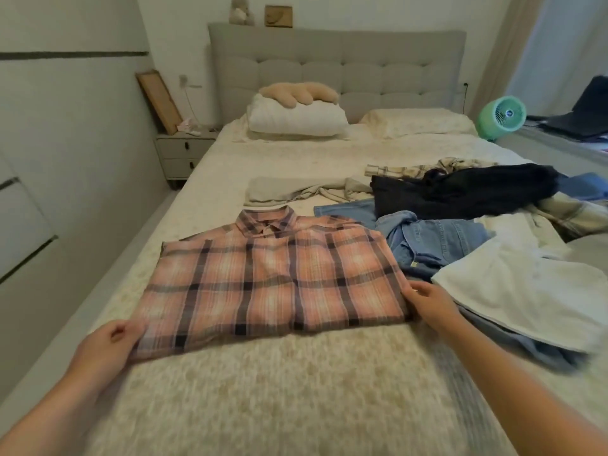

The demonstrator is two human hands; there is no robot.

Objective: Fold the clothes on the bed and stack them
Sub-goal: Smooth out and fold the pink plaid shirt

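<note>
Fingers [130, 327] of the left hand [105, 347] curl around the near left corner of a pink checked shirt [273, 278] and pinch the cloth. Over on the other side, the right hand [427, 302] holds the near right corner of the same shirt, with its thumb on top and its fingers tucked at the edge.

That shirt lies flat on the bed [296, 390], buttoned side up, with its collar pointing toward the pillows. Its sleeves are folded in, so it looks like a neat square.

Just beside it on the right is a messy pile of clothes. A blue jean shirt [434, 240] touches the pink one. A white cloth [526, 297] lies on top of the blue one, close to the right hand. Behind them is a dark piece [460, 190], and a pale checked shirt [427, 167] peeks out past it. A grey-green piece [296, 190] lies flat behind the pink collar.

Far back, a white pillow [296, 121] rests by the headboard [339, 64]. A small green fan [501, 116] stands to the right of the bed.
</note>
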